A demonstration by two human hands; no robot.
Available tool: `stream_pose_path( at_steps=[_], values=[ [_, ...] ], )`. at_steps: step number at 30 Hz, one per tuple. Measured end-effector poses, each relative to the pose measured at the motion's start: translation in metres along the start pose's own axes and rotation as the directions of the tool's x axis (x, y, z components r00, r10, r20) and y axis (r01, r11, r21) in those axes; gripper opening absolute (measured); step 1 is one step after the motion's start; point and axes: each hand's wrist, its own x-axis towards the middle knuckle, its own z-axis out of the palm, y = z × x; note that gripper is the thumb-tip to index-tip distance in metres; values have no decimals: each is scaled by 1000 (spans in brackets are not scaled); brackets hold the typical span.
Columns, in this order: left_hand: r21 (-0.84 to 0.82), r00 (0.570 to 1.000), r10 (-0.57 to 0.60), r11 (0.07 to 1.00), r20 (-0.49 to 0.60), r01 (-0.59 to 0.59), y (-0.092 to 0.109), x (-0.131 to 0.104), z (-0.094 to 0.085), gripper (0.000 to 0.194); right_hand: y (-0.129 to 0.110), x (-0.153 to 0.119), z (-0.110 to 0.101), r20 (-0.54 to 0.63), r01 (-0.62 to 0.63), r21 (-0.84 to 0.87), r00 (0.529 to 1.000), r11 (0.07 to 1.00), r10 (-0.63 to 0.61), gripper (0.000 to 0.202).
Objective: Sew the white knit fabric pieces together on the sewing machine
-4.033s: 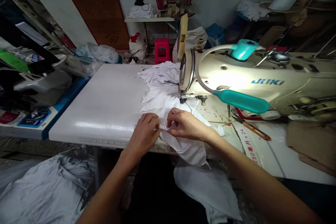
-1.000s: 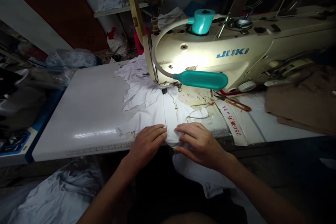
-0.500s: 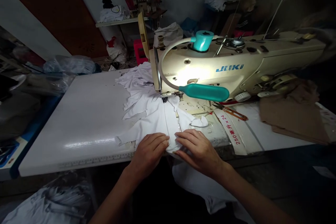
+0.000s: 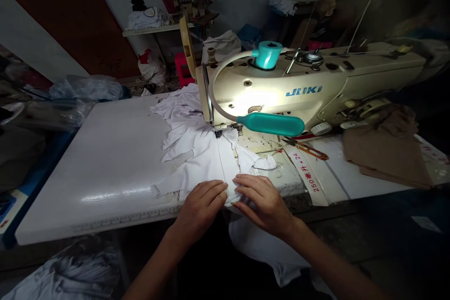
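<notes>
White fabric (image 4: 207, 157) lies bunched under the presser foot (image 4: 218, 134) of a cream sewing machine (image 4: 270, 84). At the table's front edge my left hand (image 4: 202, 204) grips the left side of a fabric strip, its fingers close together. Facing it, my right hand (image 4: 265, 201) holds the strip's right side, thumb nearer me and fingers on top. A narrow span of cloth shows between the two hands. More of the white cloth hangs below the edge toward my lap. A teal lamp (image 4: 274, 124) on a bent neck lights the stitching area.
Orange-handled thread snips (image 4: 309, 149) lie right of the machine bed, by a paper strip with red print (image 4: 305, 173). Folded brown cloth (image 4: 383, 154) rests farther right. The white tabletop (image 4: 105, 150) stretches left; a pile of pale cloth (image 4: 70, 272) sits below it.
The whole view has shifted slightly, with the machine a little farther left. Both hands keep their hold on the fabric at the table edge, almost unmoved.
</notes>
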Motion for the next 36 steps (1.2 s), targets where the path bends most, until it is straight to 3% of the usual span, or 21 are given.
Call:
stream_pose_path(
  at_steps=[6, 10, 16, 23, 26, 30, 36],
  values=[
    [33, 1000, 22, 999, 14, -23, 4, 2, 0, 20, 0, 1, 0, -4, -14, 9, 1000, 1000, 14, 26],
    [38, 999, 26, 999, 20, -27, 4, -1, -2, 20, -1, 3, -3, 9, -9, 2, 1000, 1000, 9, 36],
    [35, 999, 24, 999, 27, -25, 5, 2, -3, 16, -5, 8, -7, 141, 26, -104, 990, 994, -11, 44],
    [-145, 992, -125, 981, 23, 128, -5, 14, -11, 21, -4, 10, -5, 177, 68, -167, 984, 984, -38, 42],
    [-21, 985, -169, 985, 18, 170, -16, 22, -6, 23, -5, 10, -5, 172, 84, -188, 984, 978, -52, 40],
    [131, 976, -194, 975, 97, 181, -24, 33, 3, 19, -5, 14, -6, 191, 93, -197, 980, 976, -55, 38],
    [139, 961, -241, 965, 137, 222, -34, 43, 3, 22, 1, 24, -3, 216, 66, -198, 976, 978, -22, 41]
  ],
)
